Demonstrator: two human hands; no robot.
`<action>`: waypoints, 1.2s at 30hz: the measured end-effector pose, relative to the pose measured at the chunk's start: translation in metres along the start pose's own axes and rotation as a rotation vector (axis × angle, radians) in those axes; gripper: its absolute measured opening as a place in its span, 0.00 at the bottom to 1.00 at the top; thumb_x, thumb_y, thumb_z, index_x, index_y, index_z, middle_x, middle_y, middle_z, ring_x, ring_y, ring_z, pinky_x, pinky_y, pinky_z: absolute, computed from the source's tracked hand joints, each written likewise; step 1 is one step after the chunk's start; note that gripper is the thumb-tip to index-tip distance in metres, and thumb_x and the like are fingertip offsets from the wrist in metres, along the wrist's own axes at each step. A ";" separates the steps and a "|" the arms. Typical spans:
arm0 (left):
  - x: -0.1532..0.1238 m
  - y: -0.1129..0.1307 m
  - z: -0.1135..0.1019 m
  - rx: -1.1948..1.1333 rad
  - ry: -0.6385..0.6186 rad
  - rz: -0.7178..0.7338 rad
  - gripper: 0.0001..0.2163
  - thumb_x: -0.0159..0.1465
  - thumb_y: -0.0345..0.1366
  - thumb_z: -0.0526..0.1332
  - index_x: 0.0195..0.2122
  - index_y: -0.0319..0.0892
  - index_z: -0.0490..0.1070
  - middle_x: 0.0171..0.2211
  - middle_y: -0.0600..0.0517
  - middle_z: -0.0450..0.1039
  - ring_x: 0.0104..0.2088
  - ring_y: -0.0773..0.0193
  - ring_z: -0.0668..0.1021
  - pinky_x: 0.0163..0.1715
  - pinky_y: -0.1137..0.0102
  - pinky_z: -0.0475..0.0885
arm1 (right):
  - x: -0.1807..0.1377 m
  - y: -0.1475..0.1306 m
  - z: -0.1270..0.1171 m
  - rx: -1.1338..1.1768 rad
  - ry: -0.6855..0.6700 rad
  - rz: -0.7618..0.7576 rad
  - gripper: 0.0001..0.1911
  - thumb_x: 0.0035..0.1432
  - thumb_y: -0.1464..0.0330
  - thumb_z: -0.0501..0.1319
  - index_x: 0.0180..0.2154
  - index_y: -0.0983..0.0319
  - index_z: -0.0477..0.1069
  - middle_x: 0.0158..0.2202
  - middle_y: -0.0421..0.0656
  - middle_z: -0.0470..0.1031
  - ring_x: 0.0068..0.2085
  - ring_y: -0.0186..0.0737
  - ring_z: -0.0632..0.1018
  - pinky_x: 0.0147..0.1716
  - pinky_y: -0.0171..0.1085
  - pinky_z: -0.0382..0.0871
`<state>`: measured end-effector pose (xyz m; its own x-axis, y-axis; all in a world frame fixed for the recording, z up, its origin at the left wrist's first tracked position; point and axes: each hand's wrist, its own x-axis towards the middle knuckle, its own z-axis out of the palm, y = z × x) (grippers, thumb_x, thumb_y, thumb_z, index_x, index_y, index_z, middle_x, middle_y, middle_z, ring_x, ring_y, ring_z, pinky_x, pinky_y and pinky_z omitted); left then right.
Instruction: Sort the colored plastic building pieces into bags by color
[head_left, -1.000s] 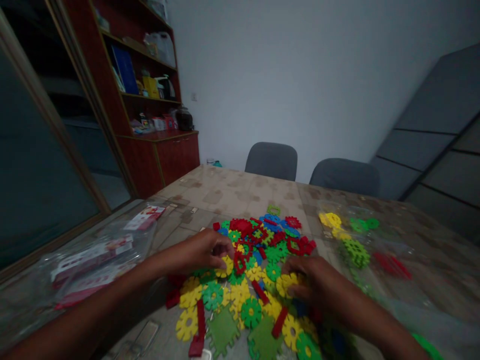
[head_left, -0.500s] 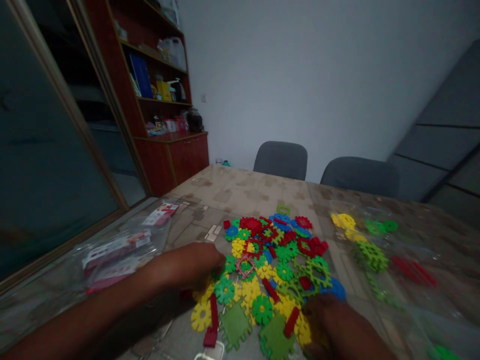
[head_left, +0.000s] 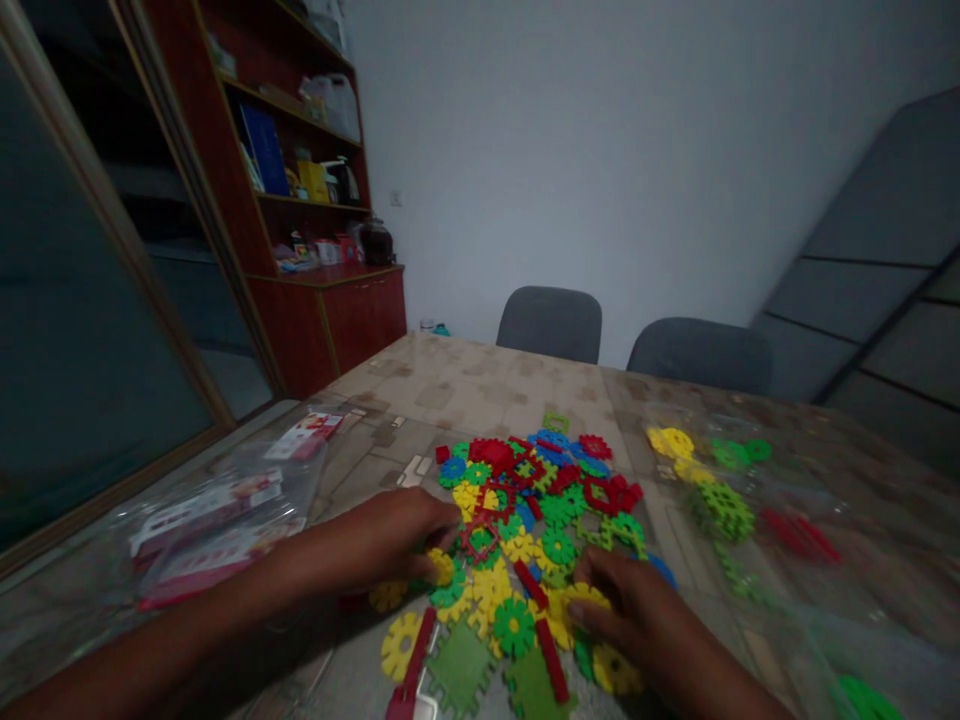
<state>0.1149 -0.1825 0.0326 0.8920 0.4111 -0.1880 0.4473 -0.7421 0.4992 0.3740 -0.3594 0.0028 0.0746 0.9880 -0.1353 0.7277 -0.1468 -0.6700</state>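
We pinch a small yellow notched disc between the thumb and fingers of our left hand, by the left side of the bright heap of plastic pieces on the table. Our right hand is curled narrow on a second yellow disc, at the heap's right side. The step looks like picking out yellow pieces, one in each hand. The next move seems to call for a snug grip, without bumping the green square plate or red stick nearby.
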 end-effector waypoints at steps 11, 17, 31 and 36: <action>0.051 0.043 0.045 -0.776 0.086 -0.004 0.11 0.51 0.35 0.67 0.30 0.43 0.64 0.20 0.61 0.66 0.21 0.68 0.69 0.21 0.76 0.59 | 0.007 -0.009 0.010 0.619 0.065 -0.034 0.21 0.55 0.49 0.64 0.32 0.58 0.62 0.26 0.34 0.59 0.26 0.33 0.61 0.25 0.33 0.55; 0.053 0.037 0.067 -1.128 -0.040 0.040 0.16 0.51 0.36 0.70 0.36 0.42 0.65 0.24 0.57 0.76 0.23 0.67 0.76 0.26 0.74 0.68 | 0.013 0.001 0.026 0.605 0.195 -0.086 0.16 0.56 0.55 0.65 0.33 0.58 0.64 0.25 0.33 0.61 0.27 0.33 0.62 0.26 0.33 0.56; 0.044 0.044 0.052 -0.843 0.152 0.161 0.08 0.61 0.36 0.63 0.41 0.41 0.72 0.34 0.53 0.75 0.31 0.65 0.73 0.30 0.72 0.65 | -0.002 -0.012 -0.043 0.255 0.341 -0.069 0.14 0.58 0.58 0.59 0.41 0.60 0.72 0.28 0.38 0.71 0.26 0.37 0.70 0.25 0.34 0.61; 0.046 0.038 0.048 -0.752 0.171 0.138 0.07 0.62 0.38 0.61 0.39 0.41 0.74 0.28 0.55 0.70 0.27 0.66 0.69 0.28 0.73 0.60 | 0.021 0.038 -0.136 -0.050 0.626 0.202 0.15 0.59 0.61 0.60 0.45 0.62 0.72 0.26 0.38 0.73 0.25 0.38 0.74 0.25 0.35 0.66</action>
<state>0.1760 -0.2180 0.0023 0.8866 0.4622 0.0196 0.1142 -0.2597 0.9589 0.4955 -0.3381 0.0738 0.5844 0.7851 0.2050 0.6873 -0.3446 -0.6394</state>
